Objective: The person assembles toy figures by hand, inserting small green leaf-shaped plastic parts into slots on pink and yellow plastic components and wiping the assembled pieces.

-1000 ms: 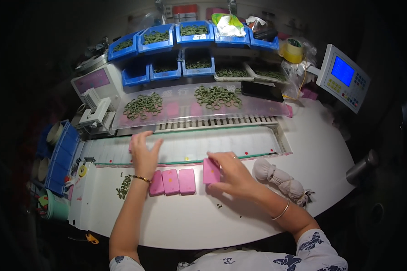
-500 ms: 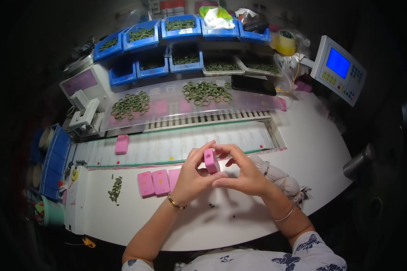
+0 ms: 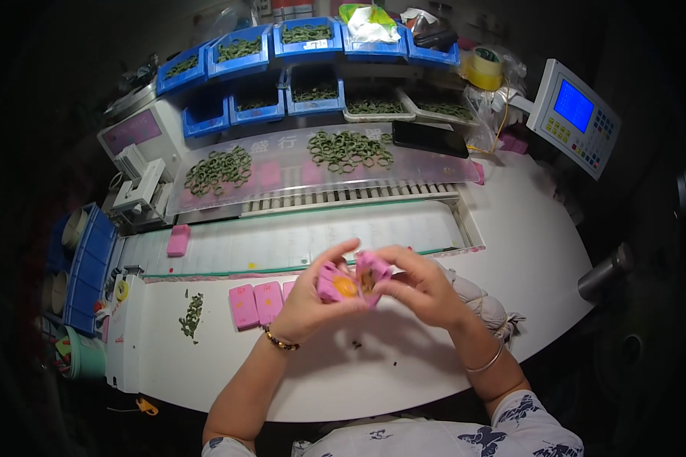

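A pink rubber mold (image 3: 329, 282) is spread apart between my hands above the white table. My left hand (image 3: 299, 306) grips one half, which has an orange-yellow patch on its inner face. Fingers of my right hand (image 3: 423, 297) pinch the other half (image 3: 382, 265), where something dark greenish shows inside; its exact shape is too small to tell. Beside my left wrist, several closed pink molds (image 3: 243, 307) lie in a row, partly covered by that hand. Farther back, one more pink mold (image 3: 178, 241) stands on the white conveyor belt (image 3: 282, 247).
Small green scraps (image 3: 192, 316) lie at the table's left. Green rings (image 3: 349, 152) are heaped on a clear sheet beneath blue bins (image 3: 307, 38). A grey cloth bundle (image 3: 476, 303) sits by my right forearm, a control panel (image 3: 574, 114) at the right, a black phone (image 3: 431, 139) behind.
The mold in my hands has gone from closed to opened, its halves parted. The conveyor belt has shifted left, carrying its pink mold along.
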The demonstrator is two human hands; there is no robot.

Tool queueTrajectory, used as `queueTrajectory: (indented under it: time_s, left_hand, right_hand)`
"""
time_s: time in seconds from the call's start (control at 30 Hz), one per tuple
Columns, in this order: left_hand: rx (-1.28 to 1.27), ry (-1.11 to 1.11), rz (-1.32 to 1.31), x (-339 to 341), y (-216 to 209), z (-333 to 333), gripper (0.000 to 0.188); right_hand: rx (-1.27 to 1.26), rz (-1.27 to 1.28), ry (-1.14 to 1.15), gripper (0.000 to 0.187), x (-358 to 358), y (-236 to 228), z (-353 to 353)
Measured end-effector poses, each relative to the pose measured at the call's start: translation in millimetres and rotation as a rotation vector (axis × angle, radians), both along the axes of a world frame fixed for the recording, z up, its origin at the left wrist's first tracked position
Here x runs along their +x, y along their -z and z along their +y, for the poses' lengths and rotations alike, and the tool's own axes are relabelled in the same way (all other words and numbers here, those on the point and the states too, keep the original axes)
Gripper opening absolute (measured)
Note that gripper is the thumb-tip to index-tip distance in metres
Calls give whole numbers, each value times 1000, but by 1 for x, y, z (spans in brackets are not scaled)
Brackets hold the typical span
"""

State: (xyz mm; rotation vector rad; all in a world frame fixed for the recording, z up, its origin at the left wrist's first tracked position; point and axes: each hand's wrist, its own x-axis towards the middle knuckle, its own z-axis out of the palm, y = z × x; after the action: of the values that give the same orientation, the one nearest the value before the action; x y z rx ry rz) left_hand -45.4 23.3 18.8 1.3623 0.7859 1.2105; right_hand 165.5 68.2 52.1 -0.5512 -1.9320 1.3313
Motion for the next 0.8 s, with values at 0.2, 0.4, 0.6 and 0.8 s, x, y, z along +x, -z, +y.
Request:
queueTrajectory:
  time_s: [0.2, 0.4, 0.6, 0.8]
  left_hand:
    - [141, -255, 7, 21, 12, -2, 47]
    - [-213, 9, -596, 27, 1, -9, 47]
    - [-439, 10, -526, 26, 8, -13, 40]
    - [-589, -84, -777, 18, 10, -6, 30]
  right_hand:
    - [-314, 253, 136, 39, -8, 20, 6]
    - [-243, 175, 110, 35, -2, 14, 5]
    - [256, -69, -28, 56, -14, 16, -2]
    - [571, -259, 109, 86, -26, 13, -23]
